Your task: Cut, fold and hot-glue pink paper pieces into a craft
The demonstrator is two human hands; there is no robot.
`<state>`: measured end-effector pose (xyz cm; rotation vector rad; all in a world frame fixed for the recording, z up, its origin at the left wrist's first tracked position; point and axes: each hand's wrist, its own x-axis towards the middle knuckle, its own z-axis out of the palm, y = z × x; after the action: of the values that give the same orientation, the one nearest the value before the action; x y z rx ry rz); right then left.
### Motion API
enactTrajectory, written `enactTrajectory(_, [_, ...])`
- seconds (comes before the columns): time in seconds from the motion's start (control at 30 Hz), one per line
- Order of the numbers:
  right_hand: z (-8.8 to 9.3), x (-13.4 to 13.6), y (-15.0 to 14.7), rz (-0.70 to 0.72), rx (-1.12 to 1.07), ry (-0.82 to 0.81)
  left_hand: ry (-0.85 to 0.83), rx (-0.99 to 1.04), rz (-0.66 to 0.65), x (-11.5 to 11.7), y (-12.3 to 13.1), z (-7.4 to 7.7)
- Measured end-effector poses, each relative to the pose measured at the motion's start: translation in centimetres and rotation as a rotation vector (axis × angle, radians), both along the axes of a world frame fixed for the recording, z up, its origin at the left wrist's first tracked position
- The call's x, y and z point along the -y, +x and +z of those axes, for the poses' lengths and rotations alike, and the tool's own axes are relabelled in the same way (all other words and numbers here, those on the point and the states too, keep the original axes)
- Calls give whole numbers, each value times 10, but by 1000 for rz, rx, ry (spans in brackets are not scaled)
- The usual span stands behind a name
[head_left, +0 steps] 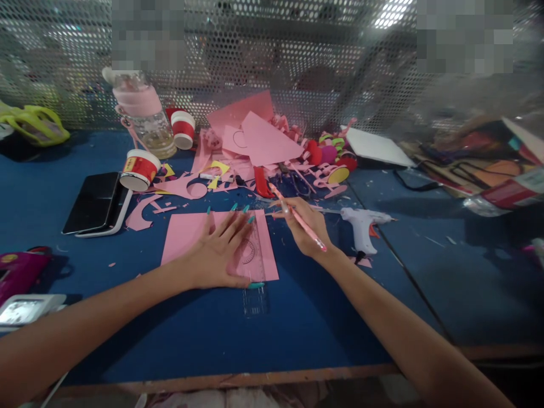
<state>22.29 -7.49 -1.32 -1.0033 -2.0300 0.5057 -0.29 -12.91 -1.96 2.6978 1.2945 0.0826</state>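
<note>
My left hand (219, 249) lies flat with its fingers spread. It presses a clear plastic ruler (255, 300) with a protractor pattern onto a pink sheet of paper (181, 232). The ruler runs up the right part of the sheet, and its lower end sticks out past the near edge onto the blue table. Just right of the sheet, my right hand (308, 226) is closed around a pink pen (312, 235). The pen slants, one end up by the paper scraps and the other down over the back of the hand.
A white glue gun (361, 226) lies right of my right hand. Behind the sheet are pink paper scraps (182, 186), a pile of pink sheets (267, 139), paper cups (140, 170), a bottle (148, 122) and a black phone (93, 201). A perforated metal screen (297, 56) stands at the back.
</note>
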Motion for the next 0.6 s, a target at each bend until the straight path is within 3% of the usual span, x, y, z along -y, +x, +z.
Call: enactTrajectory(0.6, [1,0,-2,-10,-62,-92,-79,2,3,-1,1,7])
